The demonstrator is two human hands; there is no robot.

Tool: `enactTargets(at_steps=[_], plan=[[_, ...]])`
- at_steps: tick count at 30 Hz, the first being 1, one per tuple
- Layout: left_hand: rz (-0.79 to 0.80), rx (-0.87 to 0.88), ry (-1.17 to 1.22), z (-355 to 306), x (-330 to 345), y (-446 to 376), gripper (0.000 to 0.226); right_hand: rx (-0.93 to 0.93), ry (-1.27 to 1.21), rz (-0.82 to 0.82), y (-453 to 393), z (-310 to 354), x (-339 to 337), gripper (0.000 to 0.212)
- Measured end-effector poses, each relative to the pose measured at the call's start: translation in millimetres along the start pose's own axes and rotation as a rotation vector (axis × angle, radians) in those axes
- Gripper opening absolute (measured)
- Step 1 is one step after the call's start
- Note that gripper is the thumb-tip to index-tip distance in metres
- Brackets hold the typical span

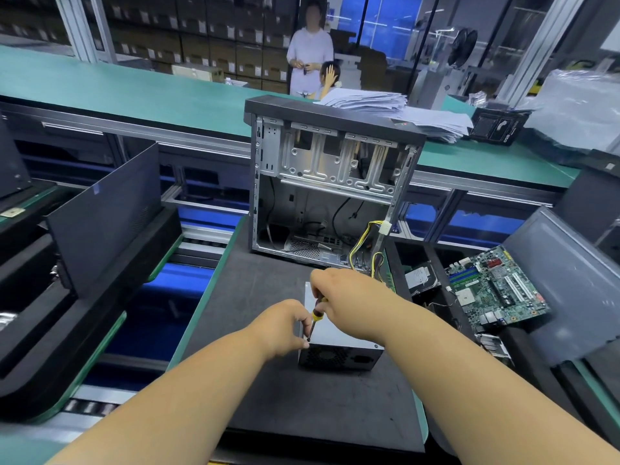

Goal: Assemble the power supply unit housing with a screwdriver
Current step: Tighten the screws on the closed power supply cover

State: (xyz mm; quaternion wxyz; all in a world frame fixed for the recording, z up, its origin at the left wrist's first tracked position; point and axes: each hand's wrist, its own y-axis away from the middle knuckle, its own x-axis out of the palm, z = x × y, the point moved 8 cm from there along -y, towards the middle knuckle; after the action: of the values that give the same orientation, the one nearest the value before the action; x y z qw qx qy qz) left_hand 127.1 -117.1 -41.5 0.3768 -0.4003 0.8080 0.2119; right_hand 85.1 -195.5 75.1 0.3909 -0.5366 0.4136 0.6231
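The power supply unit, a grey metal box with a black vented front face, stands on a dark foam mat. My right hand grips the yellow-and-black handle of a screwdriver from above. The shaft points down to the unit's top left front corner. My left hand holds the unit's left side, with its fingertips pinched beside the screwdriver tip. Yellow and black cables run from behind the unit toward the open case.
An open computer case stands upright behind the unit. A motherboard and a drive lie in a tray to the right. Black panels lean at the left. Two people stand beyond the green bench.
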Motion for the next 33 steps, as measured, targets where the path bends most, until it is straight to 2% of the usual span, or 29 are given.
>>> enactTargets(at_steps=[8, 10, 14, 17, 21, 23, 24, 26, 29, 33], plan=[[0.008, 0.008, 0.000, -1.1, 0.2, -0.6, 0.016, 0.327, 0.196, -0.029, -9.1, -26.3, 0.8, 0.046], [0.004, 0.005, 0.006, -0.7, -0.2, 0.0, 0.016, 0.297, 0.171, -0.074, -7.0, -23.9, 0.0, 0.042], [-0.001, 0.019, 0.019, -0.6, 0.2, -1.1, 0.016, 0.125, -0.140, -0.106, -5.3, -10.3, -3.1, 0.007], [-0.012, -0.005, 0.034, 2.5, 0.7, -0.4, 0.019, 0.084, -0.031, -0.137, -6.7, -5.0, -7.6, 0.020], [-0.009, 0.000, 0.040, 3.5, 2.4, -0.4, 0.016, 0.287, 0.149, -0.113, -9.3, -20.7, -6.8, 0.040], [-0.006, -0.006, 0.043, 4.3, 2.5, -0.5, 0.017, 0.310, 0.243, -0.112, -9.1, -17.4, -6.4, 0.048], [-0.006, -0.008, 0.044, 4.5, 2.5, -0.7, 0.017, 0.303, 0.255, -0.121, -8.3, -15.0, -6.2, 0.047], [-0.009, -0.006, 0.039, 3.7, 1.8, -0.7, 0.017, 0.283, 0.144, -0.128, -7.0, -13.9, -5.1, 0.034], [-0.004, 0.026, 0.032, 1.4, 1.8, -1.2, 0.016, 0.174, -0.034, -0.038, -7.5, -10.6, -3.6, 0.013], [-0.015, 0.011, 0.040, 4.3, 2.6, -1.7, 0.017, 0.191, 0.040, -0.060, -9.4, -14.8, -4.2, 0.019]])
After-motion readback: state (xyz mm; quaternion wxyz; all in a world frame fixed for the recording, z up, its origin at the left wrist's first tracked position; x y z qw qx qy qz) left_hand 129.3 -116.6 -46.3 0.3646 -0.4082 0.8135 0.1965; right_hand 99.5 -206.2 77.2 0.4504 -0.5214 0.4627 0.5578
